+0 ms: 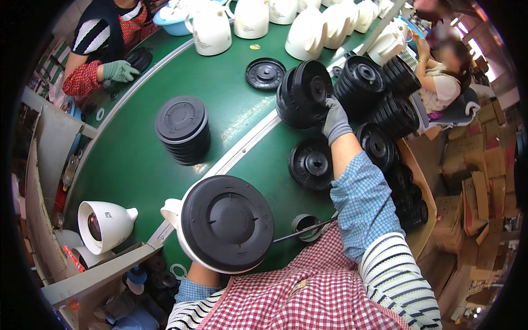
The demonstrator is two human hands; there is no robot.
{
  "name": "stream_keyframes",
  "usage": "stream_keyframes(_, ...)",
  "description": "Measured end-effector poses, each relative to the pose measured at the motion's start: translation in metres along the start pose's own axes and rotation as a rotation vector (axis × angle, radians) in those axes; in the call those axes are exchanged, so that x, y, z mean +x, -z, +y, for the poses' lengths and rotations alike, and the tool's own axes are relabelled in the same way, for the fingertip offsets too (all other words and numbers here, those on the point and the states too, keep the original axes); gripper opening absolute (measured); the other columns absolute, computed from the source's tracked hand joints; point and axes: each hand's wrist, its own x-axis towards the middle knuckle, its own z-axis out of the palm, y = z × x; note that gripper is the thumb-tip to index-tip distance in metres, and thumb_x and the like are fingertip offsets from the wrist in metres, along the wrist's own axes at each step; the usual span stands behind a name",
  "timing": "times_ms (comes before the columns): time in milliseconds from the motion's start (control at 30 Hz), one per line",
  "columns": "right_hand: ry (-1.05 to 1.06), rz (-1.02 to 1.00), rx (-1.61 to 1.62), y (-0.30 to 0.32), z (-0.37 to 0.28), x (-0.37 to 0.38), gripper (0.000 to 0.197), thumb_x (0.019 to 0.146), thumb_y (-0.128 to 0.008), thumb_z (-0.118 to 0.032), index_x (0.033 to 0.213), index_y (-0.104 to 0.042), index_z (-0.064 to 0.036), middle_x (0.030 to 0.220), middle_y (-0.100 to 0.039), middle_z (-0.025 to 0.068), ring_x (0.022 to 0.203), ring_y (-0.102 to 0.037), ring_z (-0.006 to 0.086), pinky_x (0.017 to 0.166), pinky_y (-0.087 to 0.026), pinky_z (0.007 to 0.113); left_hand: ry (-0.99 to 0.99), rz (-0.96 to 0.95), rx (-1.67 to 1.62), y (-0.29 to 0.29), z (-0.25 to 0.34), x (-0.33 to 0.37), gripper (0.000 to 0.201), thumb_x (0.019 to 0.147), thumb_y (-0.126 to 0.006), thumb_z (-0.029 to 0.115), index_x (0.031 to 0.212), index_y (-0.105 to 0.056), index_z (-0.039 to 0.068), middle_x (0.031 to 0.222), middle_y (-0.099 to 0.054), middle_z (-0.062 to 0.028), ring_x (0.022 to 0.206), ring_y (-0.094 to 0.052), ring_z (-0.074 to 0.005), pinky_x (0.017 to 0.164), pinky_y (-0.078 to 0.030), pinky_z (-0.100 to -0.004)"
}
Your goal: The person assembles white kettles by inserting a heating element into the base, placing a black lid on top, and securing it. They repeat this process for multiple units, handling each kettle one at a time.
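Note:
A white thermos jug is turned bottom up at the table's near edge, its round black base facing me. My left forearm runs beneath it; the jug hides that hand, which supports it from below. Farther right, my right hand, in a grey glove, has its fingers closed on the rim of a black plastic base at the top of a leaning stack. One loose black base lies just left of this stack, and another base lies nearer to me.
A stack of black discs stands on the green table. A metal rail crosses it. More black stacks crowd the right. White jugs line the back; one jug lies at left. A co-worker's gloved hand is far left.

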Motion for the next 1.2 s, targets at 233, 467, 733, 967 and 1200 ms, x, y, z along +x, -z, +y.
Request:
stream_keyframes(233, -0.135, 0.152, -0.175, -0.132, 0.015, 0.002, 0.056, 0.08, -0.066, -0.017, 0.135, -0.055, -0.0117, 0.122, -0.065, 0.0122, 0.106, -0.062, 0.0357, 0.087, -0.048, 0.058, -0.006, -0.142, -0.129, 0.037, -0.003, 0.015, 0.079, 0.101, -0.035, 0.068, 0.137, -0.051, -0.001, 0.136, -0.059, -0.0145, 0.122, -0.056, -0.0286, 0.11, -0.045, -0.0377)
stream_keyframes(467, -0.022, 0.064, -0.274, -0.222, 0.089, 0.021, 0.08, 0.078, -0.073, -0.008, 0.151, -0.04, -0.0008, 0.145, -0.054, 0.018, 0.13, -0.053, 0.028, 0.11, -0.038, 0.035, -0.002, 0.046, -0.132, 0.056, 0.008, 0.011, 0.081, 0.099, -0.037, 0.07, 0.137, -0.051, 0.0, 0.136, -0.059, -0.0146, 0.122, -0.056, -0.0291, 0.11, -0.045, -0.0388)
stream_keyframes(733, -0.349, -0.251, -0.801, -0.287, 0.108, 0.046, 0.102, 0.089, -0.058, -0.059, 0.162, -0.003, -0.0127, 0.141, -0.051, 0.0238, 0.1, -0.062, 0.0307, 0.072, -0.052, 0.047, 0.028, 0.128, -0.173, 0.075, 0.011, 0.008, 0.083, 0.097, -0.038, 0.072, 0.137, -0.051, 0.0, 0.135, -0.059, -0.0147, 0.122, -0.056, -0.0297, 0.111, -0.044, -0.0401)
stream_keyframes(967, -0.2, -0.399, -0.618, -0.276, 0.101, 0.027, 0.118, 0.085, -0.037, -0.088, 0.162, 0.002, -0.0077, 0.165, -0.019, 0.0216, 0.145, -0.035, 0.0436, 0.112, -0.036, 0.056, 0.05, 0.138, -0.176, 0.073, 0.014, 0.01, 0.085, 0.095, -0.039, 0.073, 0.137, -0.052, 0.0, 0.135, -0.059, -0.0148, 0.123, -0.055, -0.0302, 0.111, -0.043, -0.0413)
stream_keyframes(1200, -0.716, -0.643, -0.511, -0.244, 0.063, -0.126, 0.117, 0.077, -0.037, -0.096, 0.163, 0.001, -0.0262, 0.17, -0.006, 0.0081, 0.135, -0.039, 0.0563, 0.099, -0.047, 0.061, 0.023, 0.126, -0.212, 0.074, 0.016, 0.009, 0.087, 0.093, -0.041, 0.075, 0.137, -0.052, 0.001, 0.135, -0.059, -0.0148, 0.123, -0.055, -0.0308, 0.111, -0.043, -0.0424)
